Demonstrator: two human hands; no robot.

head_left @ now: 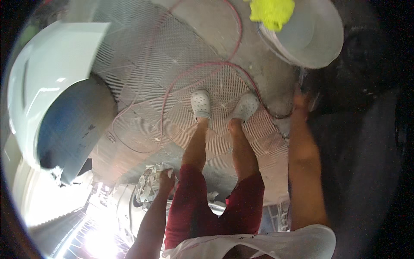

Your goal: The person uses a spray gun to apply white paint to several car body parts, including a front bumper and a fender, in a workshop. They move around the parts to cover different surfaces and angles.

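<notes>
My left hand [166, 179] hangs by my left thigh, closed on a crumpled grey-and-white cloth [148, 185]. My right arm reaches forward, and my right hand [302, 101] sits at the edge of a large dark surface [362, 129] on the right. That hand is blurred, so its fingers and anything in it are hard to make out. Just beyond it stands a grey bucket [317, 39] with a yellow cloth [271, 13] draped over its rim. My feet, in white perforated clogs [201, 103], stand on a metal grating floor [172, 56].
A red hose [207, 64] loops across the grating and passes near my feet. A white rounded vehicle body [43, 73] with a dark blue hollow fills the left side. Bright glare washes out the lower left.
</notes>
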